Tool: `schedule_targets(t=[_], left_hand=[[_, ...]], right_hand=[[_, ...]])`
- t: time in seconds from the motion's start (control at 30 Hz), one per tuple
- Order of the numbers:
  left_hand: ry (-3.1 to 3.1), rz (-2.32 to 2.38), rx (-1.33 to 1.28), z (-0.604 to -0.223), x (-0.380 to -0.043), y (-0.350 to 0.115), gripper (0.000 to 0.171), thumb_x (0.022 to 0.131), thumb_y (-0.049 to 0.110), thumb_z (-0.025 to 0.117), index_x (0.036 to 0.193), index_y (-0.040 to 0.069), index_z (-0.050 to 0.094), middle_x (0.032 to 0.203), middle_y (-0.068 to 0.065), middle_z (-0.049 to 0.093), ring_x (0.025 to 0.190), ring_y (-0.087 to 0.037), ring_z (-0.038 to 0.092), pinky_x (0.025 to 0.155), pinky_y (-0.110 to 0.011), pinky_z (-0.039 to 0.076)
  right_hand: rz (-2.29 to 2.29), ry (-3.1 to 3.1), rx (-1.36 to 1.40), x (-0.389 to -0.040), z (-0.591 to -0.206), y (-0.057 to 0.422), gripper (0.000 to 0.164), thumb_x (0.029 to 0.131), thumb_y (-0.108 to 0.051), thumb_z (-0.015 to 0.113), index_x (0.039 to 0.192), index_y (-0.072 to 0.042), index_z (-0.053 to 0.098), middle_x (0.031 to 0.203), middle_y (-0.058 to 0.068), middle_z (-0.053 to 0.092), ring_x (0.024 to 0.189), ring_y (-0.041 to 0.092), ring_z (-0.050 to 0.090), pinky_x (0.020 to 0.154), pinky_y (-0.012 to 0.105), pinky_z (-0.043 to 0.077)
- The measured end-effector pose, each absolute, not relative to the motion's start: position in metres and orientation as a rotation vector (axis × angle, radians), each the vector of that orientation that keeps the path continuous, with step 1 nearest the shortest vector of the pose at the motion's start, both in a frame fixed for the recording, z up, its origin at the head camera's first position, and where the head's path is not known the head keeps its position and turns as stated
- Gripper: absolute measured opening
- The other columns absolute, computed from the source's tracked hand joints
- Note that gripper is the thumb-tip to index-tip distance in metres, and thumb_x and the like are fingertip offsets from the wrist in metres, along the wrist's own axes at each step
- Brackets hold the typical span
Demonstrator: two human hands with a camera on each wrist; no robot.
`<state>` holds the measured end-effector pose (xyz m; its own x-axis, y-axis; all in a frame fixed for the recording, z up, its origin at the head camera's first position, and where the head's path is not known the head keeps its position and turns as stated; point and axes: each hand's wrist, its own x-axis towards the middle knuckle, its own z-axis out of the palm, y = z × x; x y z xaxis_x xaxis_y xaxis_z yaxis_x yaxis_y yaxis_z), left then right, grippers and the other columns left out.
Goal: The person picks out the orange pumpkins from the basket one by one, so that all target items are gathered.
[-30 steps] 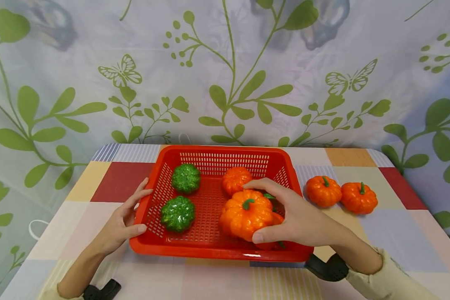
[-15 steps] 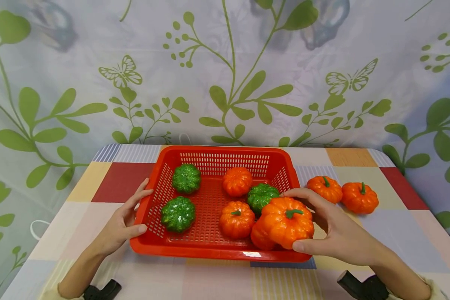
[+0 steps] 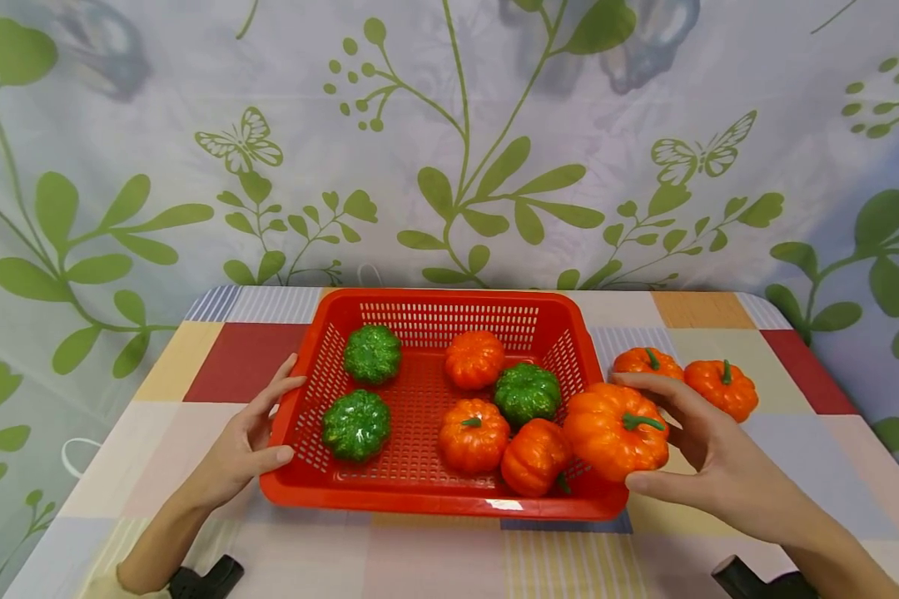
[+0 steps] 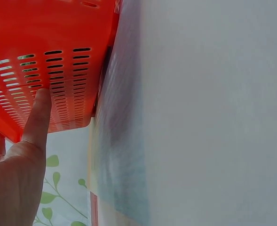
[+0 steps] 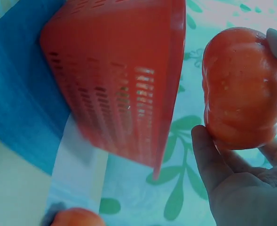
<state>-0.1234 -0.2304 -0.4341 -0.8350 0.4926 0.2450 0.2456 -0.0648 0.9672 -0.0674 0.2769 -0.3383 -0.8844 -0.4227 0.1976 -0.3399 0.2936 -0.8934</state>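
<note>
My left hand (image 3: 247, 437) rests against the left side of a red plastic basket (image 3: 374, 504), its fingertips and thumb at the rim. One straight finger (image 4: 38, 113) touches the slotted outer wall in the left wrist view. My right hand (image 3: 719, 453) grips a large orange pumpkin (image 3: 616, 433) between thumb and fingers, just past the basket's right rim. Its stem tilts to the right. In the right wrist view this pumpkin (image 5: 244, 89) appears beside the basket wall. Inside the basket are three green pumpkins (image 3: 355, 425) and three orange pumpkins (image 3: 474, 437).
Behind the right hand, two more orange pumpkins (image 3: 722, 388) sit on the table, one partly hidden by the fingers. A patchwork cloth (image 3: 427, 557) covers the table. A leaf-printed curtain (image 3: 389, 175) hangs along the back.
My right hand has carried the large orange pumpkin rightward from over the basket to beyond its right rim, uncovering a green and an orange pumpkin inside. The left hand stays at the rim.
</note>
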Motion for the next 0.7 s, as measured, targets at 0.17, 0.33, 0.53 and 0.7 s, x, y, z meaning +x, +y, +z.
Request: schedule_targets(t=[0.17, 0.33, 0.53, 0.7], left_hand=[[2.029, 2.006, 0.792, -0.437, -0.124, -0.232, 0.072, 0.086, -0.007, 0.057, 0.152, 0.004, 0.03, 0.165, -0.002, -0.004, 0.14, -0.014, 0.027, 0.088, -0.039, 0.053], [2.046, 1.99, 0.767, -0.435, -0.124, -0.231, 0.072, 0.086, -0.006, 0.058, 0.152, 0.004, 0.031, 0.165, -0.002, -0.004, 0.137, -0.015, 0.033, 0.086, -0.041, 0.055], [2.052, 1.986, 0.766, -0.434, -0.124, -0.231, 0.073, 0.085, -0.005, 0.059, 0.152, 0.005, 0.031, 0.165, -0.002, -0.003, 0.137, -0.013, 0.035, 0.084, -0.041, 0.055], [2.056, 1.984, 0.76, -0.436, -0.125, -0.233, 0.073, 0.085, -0.006, 0.058, 0.152, 0.005, 0.031, 0.165, -0.002, -0.004, 0.138, -0.014, 0.033, 0.085, -0.041, 0.055]], right_hand=[[-1.751, 2.473, -0.696, -0.064, -0.345, 0.29, 0.077, 0.076, 0.02, 0.071, 0.143, 0.0, 0.039, 0.135, 0.017, 0.044, 0.117, 0.017, 0.052, 0.088, 0.02, 0.05], [-1.703, 2.603, -0.632, -0.059, -0.352, 0.301, 0.073, 0.074, 0.021, 0.072, 0.138, 0.001, 0.043, 0.129, 0.015, 0.05, 0.115, 0.015, 0.051, 0.091, 0.015, 0.045], [-1.614, 2.693, -0.593, -0.054, -0.359, 0.31, 0.072, 0.075, 0.019, 0.072, 0.139, -0.002, 0.045, 0.128, 0.012, 0.053, 0.112, 0.013, 0.054, 0.091, 0.013, 0.044], [-1.642, 2.696, -0.54, -0.052, -0.37, 0.321, 0.073, 0.077, 0.02, 0.07, 0.141, -0.001, 0.043, 0.133, 0.01, 0.051, 0.115, 0.01, 0.054, 0.091, 0.011, 0.043]])
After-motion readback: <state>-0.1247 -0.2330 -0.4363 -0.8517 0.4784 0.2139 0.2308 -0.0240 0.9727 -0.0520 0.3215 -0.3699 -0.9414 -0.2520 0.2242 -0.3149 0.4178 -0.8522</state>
